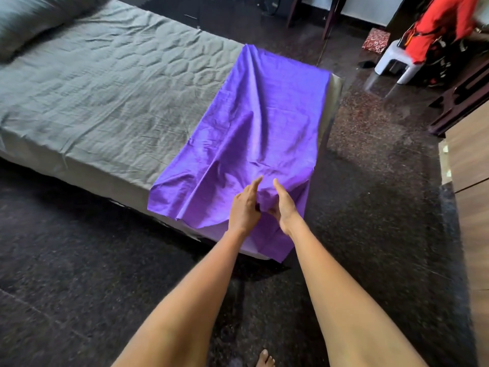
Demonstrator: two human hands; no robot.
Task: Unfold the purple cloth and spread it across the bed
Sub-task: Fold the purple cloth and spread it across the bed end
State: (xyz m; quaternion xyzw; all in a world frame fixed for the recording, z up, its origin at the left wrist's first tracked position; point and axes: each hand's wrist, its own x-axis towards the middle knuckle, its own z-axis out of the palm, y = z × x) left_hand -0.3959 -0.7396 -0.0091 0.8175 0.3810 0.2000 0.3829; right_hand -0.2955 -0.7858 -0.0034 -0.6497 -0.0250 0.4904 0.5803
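Purple cloth (264, 128) is lying as a long, still-folded strip across the foot end of the bed (105, 83), its near end hanging over the bed's edge. In the head view, the left hand (244, 207) and right hand (284, 205) are meeting close together at that near end, each pinching a bunch of fabric, forefingers extended. To do this well, I judge each hand should be separating a single layer, then drawing apart toward the grey pillow (34, 19) end, keeping the edge taut so creases are flattening.
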